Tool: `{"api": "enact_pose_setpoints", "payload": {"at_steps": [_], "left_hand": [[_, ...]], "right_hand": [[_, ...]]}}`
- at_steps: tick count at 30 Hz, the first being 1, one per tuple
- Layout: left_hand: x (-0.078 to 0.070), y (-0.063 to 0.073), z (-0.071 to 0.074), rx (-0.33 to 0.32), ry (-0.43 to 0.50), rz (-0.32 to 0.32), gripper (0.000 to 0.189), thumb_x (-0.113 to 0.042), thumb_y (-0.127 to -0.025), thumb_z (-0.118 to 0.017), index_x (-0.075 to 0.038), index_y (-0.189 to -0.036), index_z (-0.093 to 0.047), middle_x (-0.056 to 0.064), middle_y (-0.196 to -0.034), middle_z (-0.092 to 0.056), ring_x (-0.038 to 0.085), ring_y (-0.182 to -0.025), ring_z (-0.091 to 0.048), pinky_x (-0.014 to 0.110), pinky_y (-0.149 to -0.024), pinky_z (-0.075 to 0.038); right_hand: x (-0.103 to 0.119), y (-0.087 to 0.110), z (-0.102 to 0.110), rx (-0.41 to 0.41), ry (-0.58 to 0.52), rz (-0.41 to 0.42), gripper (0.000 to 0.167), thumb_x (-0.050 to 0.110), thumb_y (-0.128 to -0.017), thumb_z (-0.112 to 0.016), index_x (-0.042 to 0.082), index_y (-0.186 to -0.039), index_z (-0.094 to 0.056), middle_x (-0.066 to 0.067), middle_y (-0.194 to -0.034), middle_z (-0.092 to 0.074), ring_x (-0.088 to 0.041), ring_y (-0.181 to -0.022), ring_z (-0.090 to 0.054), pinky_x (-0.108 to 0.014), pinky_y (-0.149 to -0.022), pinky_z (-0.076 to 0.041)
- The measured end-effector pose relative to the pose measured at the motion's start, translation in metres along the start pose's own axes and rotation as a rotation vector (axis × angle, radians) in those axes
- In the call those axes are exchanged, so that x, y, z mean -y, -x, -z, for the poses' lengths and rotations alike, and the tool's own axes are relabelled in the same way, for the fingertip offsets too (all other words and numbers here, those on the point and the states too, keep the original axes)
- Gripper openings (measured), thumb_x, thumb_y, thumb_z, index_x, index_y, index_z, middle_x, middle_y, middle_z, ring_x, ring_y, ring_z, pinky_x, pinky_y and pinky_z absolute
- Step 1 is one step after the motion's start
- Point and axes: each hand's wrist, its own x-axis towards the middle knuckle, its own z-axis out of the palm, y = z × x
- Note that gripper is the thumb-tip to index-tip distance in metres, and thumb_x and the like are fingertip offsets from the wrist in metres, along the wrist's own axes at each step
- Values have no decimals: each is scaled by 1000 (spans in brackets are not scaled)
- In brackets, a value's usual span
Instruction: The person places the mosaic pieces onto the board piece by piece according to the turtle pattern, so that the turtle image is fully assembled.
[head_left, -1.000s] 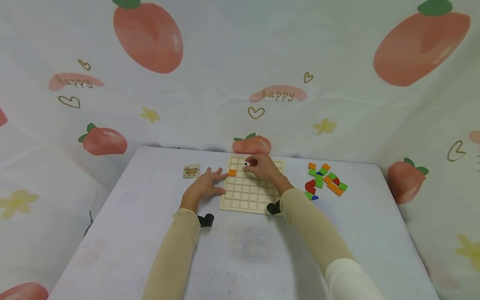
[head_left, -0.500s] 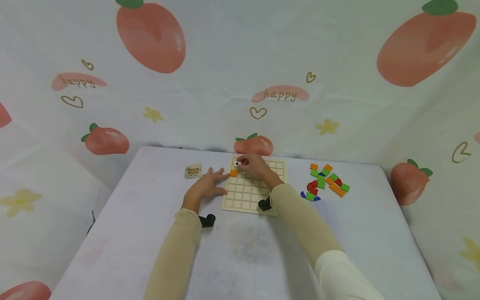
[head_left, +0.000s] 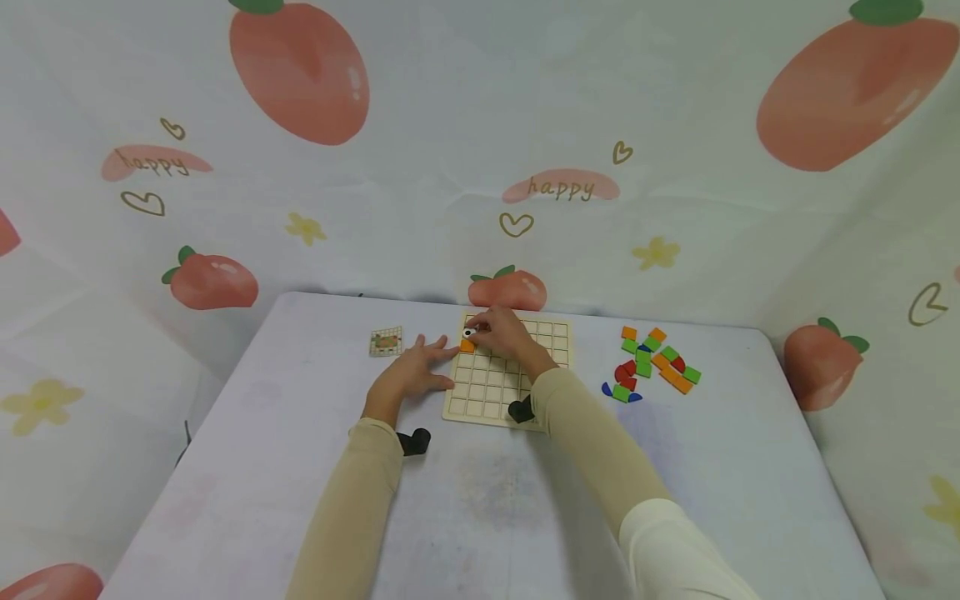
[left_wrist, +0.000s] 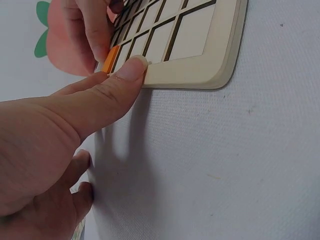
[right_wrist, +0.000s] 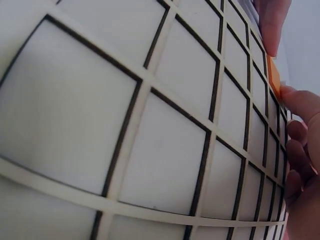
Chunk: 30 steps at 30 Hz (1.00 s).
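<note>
A pale wooden grid board (head_left: pixel 480 408) lies on the table, with one orange square tile (head_left: pixel 467 347) in its left column near the far end. My right hand (head_left: pixel 507 333) pinches a small white piece with a black dot (head_left: pixel 468 332) just beyond that tile. In the right wrist view, the right thumb comes right up to the orange tile (right_wrist: pixel 273 77). My left hand (head_left: pixel 408 372) lies along the board's left side, fingers spread. The left wrist view has its thumb (left_wrist: pixel 131 70) on the board's edge and a fingertip by the orange tile (left_wrist: pixel 110 59).
Left of the board lies a small card with a grid picture (head_left: pixel 386 342). On the right is a loose group of orange, green, red and blue pieces (head_left: pixel 643 367), squares and rounded shapes. A printed cloth backdrop (head_left: pixel 420 242) rises behind the table.
My right hand has moved left across the board with the white dotted piece, then slightly nearer, to the spot beside the orange tile. The left hand stays in place.
</note>
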Motion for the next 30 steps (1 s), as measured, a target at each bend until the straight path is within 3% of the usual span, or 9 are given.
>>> {"api": "enact_pose_setpoints", "payload": {"at_steps": [7, 16, 22, 30], "left_hand": [[0, 1, 0, 6, 13, 12, 76, -34, -89, -78, -27, -156, -42, -3, -171, -21, 38, -161, 2, 66, -125, -20], [-2, -1, 0, -2, 24, 17, 77, -33, -87, -80, -27, -155, -45, -2, -171, -23, 38, -161, 1, 65, -126, -18], [-4, -5, -1, -10, 28, 8, 76, -31, -86, -81, -25, -154, -47, 2, -170, -25, 42, -160, -2, 65, -126, -16], [-3, -3, 1, -23, 24, 20, 76, -30, -85, -83, -24, -153, -49, 2, -169, -26, 42, -160, -2, 65, -127, -14]], "right_hand": [[-1, -1, 0, 11, -36, -11, 31, 23, -97, -70, 13, -126, -73, -6, -108, -74, -20, -99, -61, -34, -89, -53], [0, 7, 9, 6, -40, -30, 34, 21, -100, -64, 9, -131, -68, -10, -122, -69, -25, -111, -63, -41, -102, -53], [0, 23, 19, 16, 112, -30, 34, 24, -102, -60, 11, -133, -66, -10, -133, -63, -26, -121, -62, -42, -108, -50], [2, 46, 28, -61, 334, -23, 39, 36, -104, -57, 16, -138, -60, -10, -142, -55, -32, -137, -50, -54, -111, -46]]}}
